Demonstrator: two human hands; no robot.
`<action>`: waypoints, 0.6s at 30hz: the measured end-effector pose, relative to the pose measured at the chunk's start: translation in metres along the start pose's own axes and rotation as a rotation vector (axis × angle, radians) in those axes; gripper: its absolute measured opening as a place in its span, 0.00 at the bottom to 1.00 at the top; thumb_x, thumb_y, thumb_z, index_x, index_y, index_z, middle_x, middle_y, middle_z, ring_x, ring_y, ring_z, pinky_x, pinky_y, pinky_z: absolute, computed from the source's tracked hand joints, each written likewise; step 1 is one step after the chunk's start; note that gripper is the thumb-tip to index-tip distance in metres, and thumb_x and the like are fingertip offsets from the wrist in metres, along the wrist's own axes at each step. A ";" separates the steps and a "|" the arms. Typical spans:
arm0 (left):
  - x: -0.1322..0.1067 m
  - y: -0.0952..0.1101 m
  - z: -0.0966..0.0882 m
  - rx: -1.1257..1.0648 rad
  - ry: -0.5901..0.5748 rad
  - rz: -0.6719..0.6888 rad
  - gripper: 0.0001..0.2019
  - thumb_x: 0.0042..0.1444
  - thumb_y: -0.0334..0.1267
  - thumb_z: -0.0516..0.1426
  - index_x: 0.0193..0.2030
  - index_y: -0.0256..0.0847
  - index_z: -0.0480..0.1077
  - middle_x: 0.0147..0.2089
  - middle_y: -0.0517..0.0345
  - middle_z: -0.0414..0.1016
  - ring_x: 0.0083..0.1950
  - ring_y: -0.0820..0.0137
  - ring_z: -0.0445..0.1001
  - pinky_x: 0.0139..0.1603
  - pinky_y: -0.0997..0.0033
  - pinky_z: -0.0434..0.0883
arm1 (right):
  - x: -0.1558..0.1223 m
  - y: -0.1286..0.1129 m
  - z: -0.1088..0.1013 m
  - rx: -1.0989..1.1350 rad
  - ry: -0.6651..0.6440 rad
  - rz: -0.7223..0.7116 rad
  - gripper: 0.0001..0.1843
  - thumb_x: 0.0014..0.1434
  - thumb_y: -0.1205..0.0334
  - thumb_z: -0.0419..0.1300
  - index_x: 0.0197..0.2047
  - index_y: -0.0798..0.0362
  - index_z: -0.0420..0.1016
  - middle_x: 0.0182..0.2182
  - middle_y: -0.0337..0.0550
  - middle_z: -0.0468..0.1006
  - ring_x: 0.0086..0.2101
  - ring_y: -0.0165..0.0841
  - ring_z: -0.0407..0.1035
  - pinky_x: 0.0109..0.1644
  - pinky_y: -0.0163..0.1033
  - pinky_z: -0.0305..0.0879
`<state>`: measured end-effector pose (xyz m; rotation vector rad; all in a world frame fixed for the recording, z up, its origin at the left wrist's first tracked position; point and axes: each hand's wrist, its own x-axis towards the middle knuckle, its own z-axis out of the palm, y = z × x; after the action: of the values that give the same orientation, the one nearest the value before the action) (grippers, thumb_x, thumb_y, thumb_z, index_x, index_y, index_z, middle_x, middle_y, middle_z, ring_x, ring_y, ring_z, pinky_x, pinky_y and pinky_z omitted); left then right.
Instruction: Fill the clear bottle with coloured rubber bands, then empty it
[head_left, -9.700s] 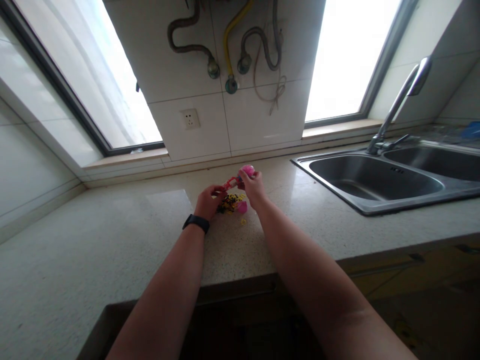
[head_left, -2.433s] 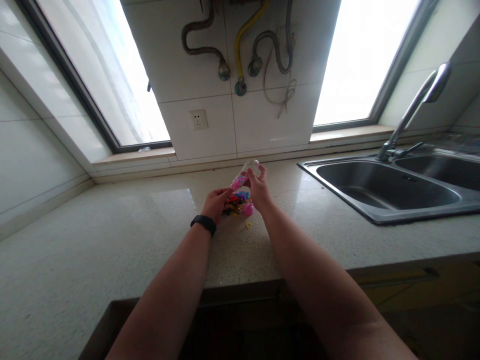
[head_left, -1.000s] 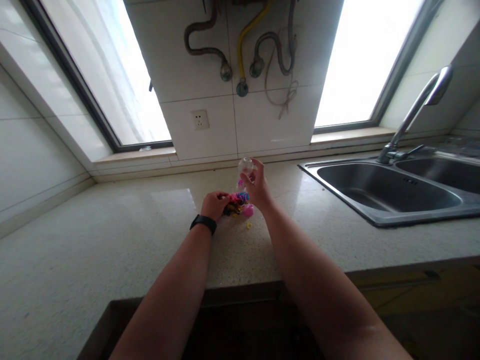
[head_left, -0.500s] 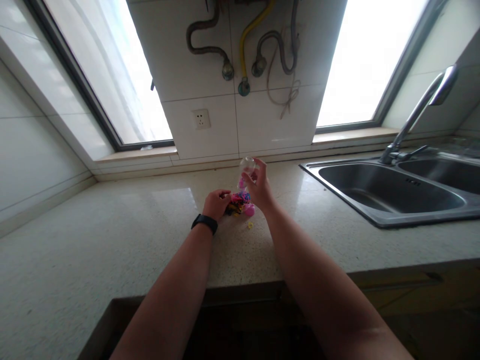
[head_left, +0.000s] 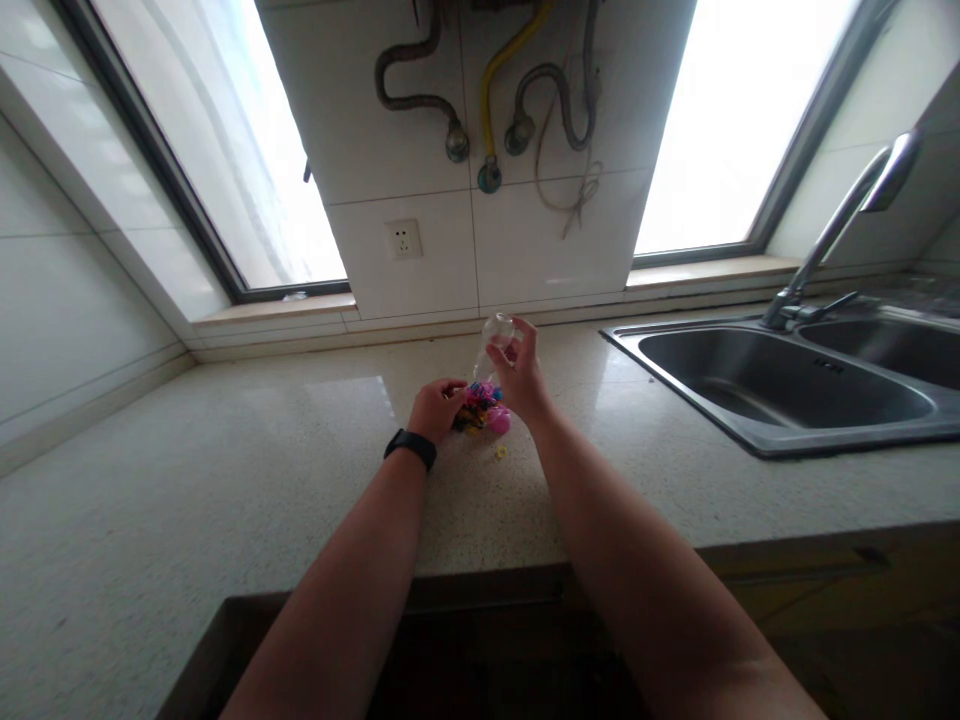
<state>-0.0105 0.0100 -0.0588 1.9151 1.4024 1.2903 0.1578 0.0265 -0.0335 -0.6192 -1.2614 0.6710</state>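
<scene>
My right hand grips a small clear plastic jar, tilted with its mouth low over a pile of small coloured bands. Pink, blue, yellow and black show in the pile, which lies on the counter; they look like hair elastics, though single pieces are hard to make out. No clump of colour shows inside the jar. At the pile's left edge rests my left hand, fingers bent and apart against the bands, with a dark watch on its wrist. A round pink lid lies at the pile's near right side.
One yellow band lies apart on the speckled counter. To the right is a steel double sink with a tall tap. A tiled wall behind carries a socket and pipes.
The pink clump seen inside the jar has dropped out onto the pile. The jar is tilted slightly more; both hands stay in nearly the same place.
</scene>
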 end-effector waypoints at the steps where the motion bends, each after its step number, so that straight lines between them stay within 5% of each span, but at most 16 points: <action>1: 0.000 0.001 0.000 -0.001 -0.001 0.006 0.14 0.53 0.42 0.61 0.42 0.37 0.80 0.27 0.57 0.73 0.29 0.71 0.68 0.32 0.73 0.64 | 0.001 0.002 0.000 -0.003 0.003 -0.007 0.30 0.55 0.53 0.66 0.58 0.41 0.59 0.38 0.38 0.76 0.34 0.33 0.70 0.39 0.42 0.69; 6: -0.004 0.010 0.000 0.023 -0.062 0.108 0.12 0.56 0.41 0.59 0.43 0.39 0.80 0.28 0.56 0.71 0.29 0.71 0.67 0.32 0.73 0.65 | 0.006 0.005 -0.005 0.001 0.139 -0.008 0.28 0.60 0.50 0.61 0.59 0.41 0.53 0.33 0.36 0.74 0.31 0.32 0.70 0.36 0.39 0.69; 11: -0.012 0.022 0.004 0.188 -0.178 0.317 0.16 0.53 0.46 0.63 0.47 0.44 0.79 0.39 0.52 0.72 0.42 0.65 0.70 0.49 0.65 0.67 | 0.012 0.001 -0.009 0.067 0.335 0.052 0.26 0.60 0.47 0.58 0.55 0.45 0.52 0.32 0.36 0.74 0.28 0.30 0.68 0.30 0.35 0.66; 18: -0.017 0.019 0.012 0.440 -0.260 0.388 0.24 0.48 0.51 0.66 0.53 0.51 0.77 0.45 0.51 0.66 0.50 0.59 0.63 0.58 0.56 0.63 | 0.012 0.002 -0.007 0.065 0.326 0.065 0.26 0.60 0.46 0.58 0.54 0.45 0.53 0.33 0.38 0.75 0.27 0.30 0.68 0.29 0.35 0.65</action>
<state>0.0085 -0.0111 -0.0572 2.6455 1.2981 0.8800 0.1663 0.0362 -0.0287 -0.6874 -0.9166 0.6334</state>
